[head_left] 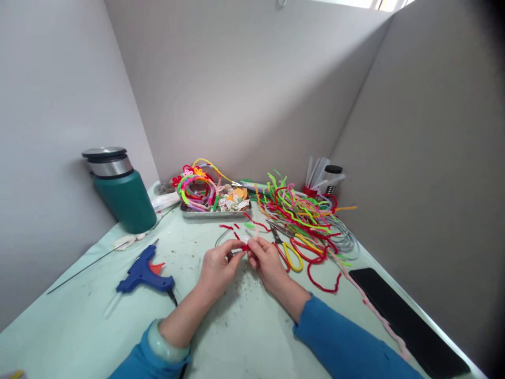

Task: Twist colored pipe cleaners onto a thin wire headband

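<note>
At the far left of the pale green tabletop (pixel 244 337) a dark green flask (pixel 122 195) with a steel lid stands against the wall. Just right of it, nearer the person, a blue glue gun (pixel 144 271) lies on its side. Behind the hands, a metal tray (pixel 215 215) holds looped pipe-cleaner hoops and small pale scraps. In the middle, the left hand (pixel 219 266) has its fingers curled in and its thumb and fingertips pinched on a short red pipe-cleaner piece (pixel 245 247), held just above the tabletop. The right hand (pixel 268 260) meets it from the other side, its fingertips closed on the same piece, so the two hands nearly touch. Beside the right hand lie scissors (pixel 290 253) with yellow and red handles. Behind them sprawls a tangled pile of pipe cleaners (pixel 303 210) in red, green, yellow and pink. At the far right a flat black slab (pixel 406 321) rests near the tabletop's edge.
</note>
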Action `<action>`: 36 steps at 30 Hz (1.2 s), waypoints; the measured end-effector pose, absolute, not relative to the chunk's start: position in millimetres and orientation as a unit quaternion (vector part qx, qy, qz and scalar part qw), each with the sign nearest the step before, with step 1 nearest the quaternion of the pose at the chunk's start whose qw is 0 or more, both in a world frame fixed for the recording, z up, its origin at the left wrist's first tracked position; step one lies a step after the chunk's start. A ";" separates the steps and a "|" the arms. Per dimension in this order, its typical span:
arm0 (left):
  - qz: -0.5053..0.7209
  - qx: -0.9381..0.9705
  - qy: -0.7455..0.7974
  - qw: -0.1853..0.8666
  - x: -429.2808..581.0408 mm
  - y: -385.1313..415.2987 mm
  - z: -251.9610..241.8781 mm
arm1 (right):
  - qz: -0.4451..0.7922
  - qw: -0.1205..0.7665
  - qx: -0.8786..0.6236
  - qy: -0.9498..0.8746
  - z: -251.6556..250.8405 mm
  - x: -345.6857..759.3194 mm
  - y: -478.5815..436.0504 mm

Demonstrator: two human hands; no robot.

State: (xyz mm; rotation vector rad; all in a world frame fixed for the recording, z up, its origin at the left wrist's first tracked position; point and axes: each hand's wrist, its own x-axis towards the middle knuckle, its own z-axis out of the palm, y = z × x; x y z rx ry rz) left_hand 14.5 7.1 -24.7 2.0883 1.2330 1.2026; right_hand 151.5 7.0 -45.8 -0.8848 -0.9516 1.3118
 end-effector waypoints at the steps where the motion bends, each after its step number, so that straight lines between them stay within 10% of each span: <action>1: 0.437 0.751 0.441 0.225 14.5 7.0 -23.7 | 0.567 0.605 -0.383 -0.408 -45.4 151.5 7.1; 18: 0.436 0.673 0.440 0.404 13.7 16.9 -33.5 | 0.575 0.613 -0.368 -0.397 -48.3 152.3 8.1; 36: 0.444 0.716 0.425 0.330 13.4 14.2 -27.0 | 0.548 0.599 -0.396 -0.429 -46.6 151.5 6.1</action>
